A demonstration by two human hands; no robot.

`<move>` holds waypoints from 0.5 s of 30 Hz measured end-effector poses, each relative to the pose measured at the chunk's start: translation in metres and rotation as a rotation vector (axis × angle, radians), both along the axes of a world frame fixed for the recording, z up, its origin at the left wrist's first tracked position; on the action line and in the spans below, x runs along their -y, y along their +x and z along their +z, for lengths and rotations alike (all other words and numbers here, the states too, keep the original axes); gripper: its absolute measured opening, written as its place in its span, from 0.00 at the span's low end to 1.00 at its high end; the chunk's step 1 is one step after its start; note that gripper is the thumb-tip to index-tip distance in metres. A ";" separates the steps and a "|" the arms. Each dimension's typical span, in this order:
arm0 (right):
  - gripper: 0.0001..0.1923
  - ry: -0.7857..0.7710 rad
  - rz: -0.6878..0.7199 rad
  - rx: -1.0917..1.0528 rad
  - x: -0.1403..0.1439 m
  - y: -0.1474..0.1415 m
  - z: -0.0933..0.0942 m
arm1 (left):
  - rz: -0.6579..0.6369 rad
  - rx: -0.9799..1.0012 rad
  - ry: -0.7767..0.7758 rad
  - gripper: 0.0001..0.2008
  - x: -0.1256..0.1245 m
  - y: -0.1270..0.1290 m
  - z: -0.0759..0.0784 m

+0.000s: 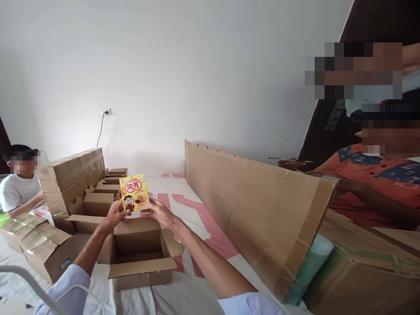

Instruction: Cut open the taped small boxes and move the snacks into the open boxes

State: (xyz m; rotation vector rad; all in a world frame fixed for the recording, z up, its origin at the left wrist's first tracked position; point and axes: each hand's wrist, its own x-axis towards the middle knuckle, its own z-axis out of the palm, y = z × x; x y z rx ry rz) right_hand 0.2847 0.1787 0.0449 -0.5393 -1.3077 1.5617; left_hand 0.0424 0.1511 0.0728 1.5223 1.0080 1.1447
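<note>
A yellow snack box (134,192) with a cartoon figure and red lettering is held up between my two hands. My left hand (116,215) grips its lower left edge, and my right hand (161,212) has its fingers on the lower right corner. Just below and nearer to me, an open cardboard carton (142,267) stands with its flaps folded out; the part of its inside that shows holds nothing. Behind my left hand, another open carton (98,204) stands in a row with several more.
Taped cartons (70,175) are stacked at the left, with smaller ones (47,249) in front. A tall cardboard panel (256,210) runs along the right; a large carton (364,262) lies beyond it. One person sits at the left, others at the right. A white tube (28,280) curves at lower left.
</note>
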 end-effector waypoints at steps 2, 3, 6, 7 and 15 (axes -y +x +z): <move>0.24 0.026 0.019 0.021 -0.009 -0.001 0.003 | 0.007 -0.001 0.015 0.40 -0.009 0.000 -0.001; 0.24 0.032 0.022 0.031 -0.013 -0.002 0.002 | 0.008 -0.003 0.018 0.41 -0.012 -0.001 -0.002; 0.24 0.047 0.014 0.052 -0.019 -0.005 -0.005 | 0.010 -0.014 0.016 0.42 -0.018 -0.004 -0.008; 0.24 0.053 0.011 0.056 -0.021 -0.006 -0.008 | 0.009 -0.020 0.016 0.42 -0.019 -0.005 -0.010; 0.23 0.104 -0.021 0.088 -0.025 -0.011 -0.018 | -0.013 -0.125 0.059 0.43 -0.024 -0.006 -0.013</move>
